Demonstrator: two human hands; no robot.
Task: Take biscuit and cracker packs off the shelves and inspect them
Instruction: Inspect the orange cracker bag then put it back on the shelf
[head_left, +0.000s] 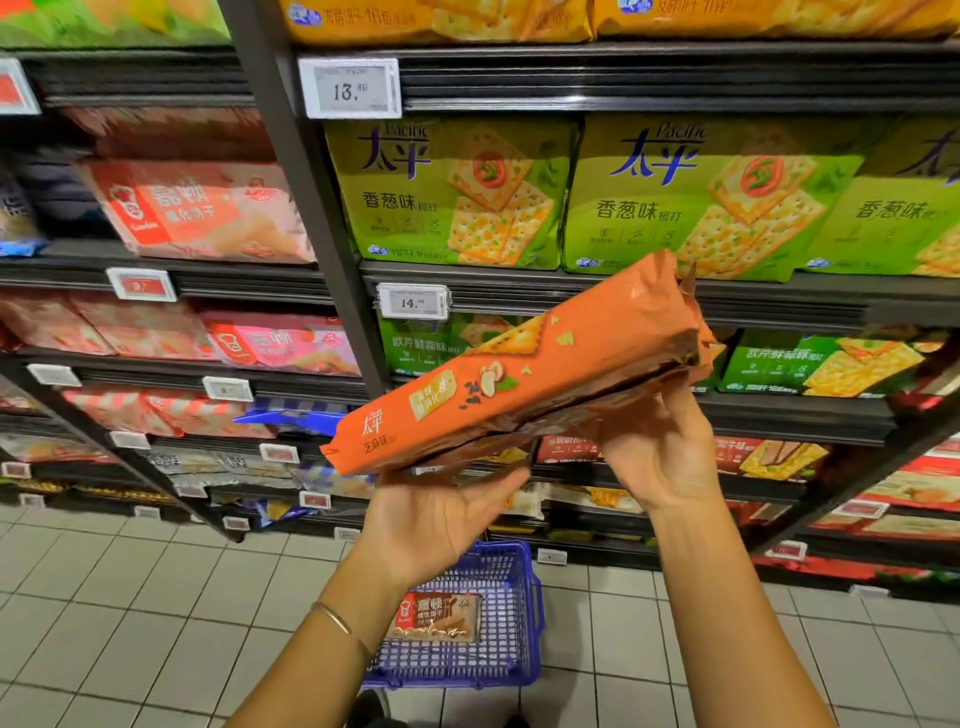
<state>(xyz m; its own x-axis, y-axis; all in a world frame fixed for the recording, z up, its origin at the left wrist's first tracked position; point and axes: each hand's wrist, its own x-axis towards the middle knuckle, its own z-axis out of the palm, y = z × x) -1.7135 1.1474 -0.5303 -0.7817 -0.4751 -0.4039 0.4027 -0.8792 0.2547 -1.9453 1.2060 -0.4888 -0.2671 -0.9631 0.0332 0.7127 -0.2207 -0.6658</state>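
A: Those dark metal shelves (779, 306) fill the frame. Dead centre, the long orange foil cracker pack (519, 374) is off them, tilted with its high end to the right.

B: Light, I'd judge, but brittle inside, and the foil looks slick. Support the underside, not the crimped ends.

A: Exactly that! The left hand (441, 514) is cupped beneath the low end, the right hand (660, 452) curled under the high end.

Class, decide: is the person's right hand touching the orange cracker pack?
Touching. The head view shows the right hand meeting the underside of the orange cracker pack near its crimped end, with no gap between them.
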